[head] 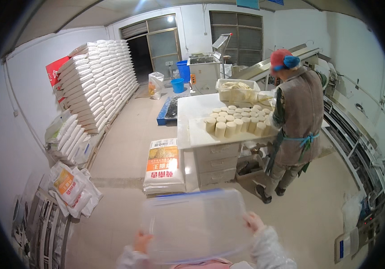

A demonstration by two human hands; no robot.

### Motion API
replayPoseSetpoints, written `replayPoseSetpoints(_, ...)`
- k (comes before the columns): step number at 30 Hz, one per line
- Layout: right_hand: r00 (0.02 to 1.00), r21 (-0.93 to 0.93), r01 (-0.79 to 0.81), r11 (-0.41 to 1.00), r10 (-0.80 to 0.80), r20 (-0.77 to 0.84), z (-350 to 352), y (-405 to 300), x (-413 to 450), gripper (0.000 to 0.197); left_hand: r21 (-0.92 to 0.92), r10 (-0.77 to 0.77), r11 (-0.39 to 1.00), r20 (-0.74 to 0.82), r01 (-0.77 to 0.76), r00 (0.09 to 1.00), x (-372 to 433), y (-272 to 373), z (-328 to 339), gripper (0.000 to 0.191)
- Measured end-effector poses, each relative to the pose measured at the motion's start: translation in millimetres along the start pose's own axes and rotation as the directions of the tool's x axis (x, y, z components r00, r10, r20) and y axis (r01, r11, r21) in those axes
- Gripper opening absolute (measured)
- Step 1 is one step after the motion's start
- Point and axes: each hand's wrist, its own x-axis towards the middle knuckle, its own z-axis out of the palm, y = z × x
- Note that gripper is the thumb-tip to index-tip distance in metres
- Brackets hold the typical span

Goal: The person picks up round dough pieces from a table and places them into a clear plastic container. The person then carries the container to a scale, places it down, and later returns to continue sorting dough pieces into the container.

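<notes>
Between my two hands is a broad translucent plastic lid or shallow tray (197, 223) with blue along its edges. My left hand (143, 241) grips its left side and my right hand (255, 222) its right side. The piece is slightly blurred, and the floor shows through it. Beyond it, a white-topped table (192, 127) carries several upright pale dough cylinders (238, 119) in close rows. At the back of that table stands a translucent plastic bin (238, 97) with dough heaped in it.
A person (298, 114) in a red cap and apron stands at the table's right side. A full printed sack (165, 166) lies against the table's left end. White sacks (95, 84) are stacked high along the left wall. Metal conveyor frames (350, 134) line the right.
</notes>
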Motion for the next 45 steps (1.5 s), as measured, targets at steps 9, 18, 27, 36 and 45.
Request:
replayPoseSetpoints(9, 0.923, 0.032, 0.2, 0.979, -0.199, 0.33, 133.0, -128.7, 203.1, 0.025, -0.913, -0.405, 0.402, -0.248, -0.073, 0.88, 222.3, 79.9, -9.3, 0.012)
replayPoseSetpoints(18, 0.945, 0.075, -0.124, 0.989, 0.141, -0.297, 86.0, -132.6, 264.7, 0.022, -0.953, -0.417, 0.289, -0.04, 0.091, 0.908, 605.7, 195.9, 132.9, 0.013)
replayPoseSetpoints(27, 0.824, 0.238, 0.109, 0.965, 0.046, -0.564, 111.4, -193.2, 412.9, 0.034, -0.813, -0.555, 0.529, -0.115, 0.243, 0.824, 802.2, 208.4, 263.9, 0.035)
replayPoseSetpoints(36, 0.727, 0.086, -0.09, 0.992, 0.125, -0.675, 112.1, -215.4, 484.5, 0.054, -0.195, -0.01, 0.888, 0.898, 0.417, 0.44, 637.9, 186.4, 318.7, 0.04)
replayPoseSetpoints(45, 0.431, 0.034, 0.171, 0.985, -0.043, -0.901, 174.0, -245.4, 490.9, 0.072, -0.382, 0.296, 0.717, 0.924, 0.584, 0.241, 605.3, 196.4, 352.8, 0.05)
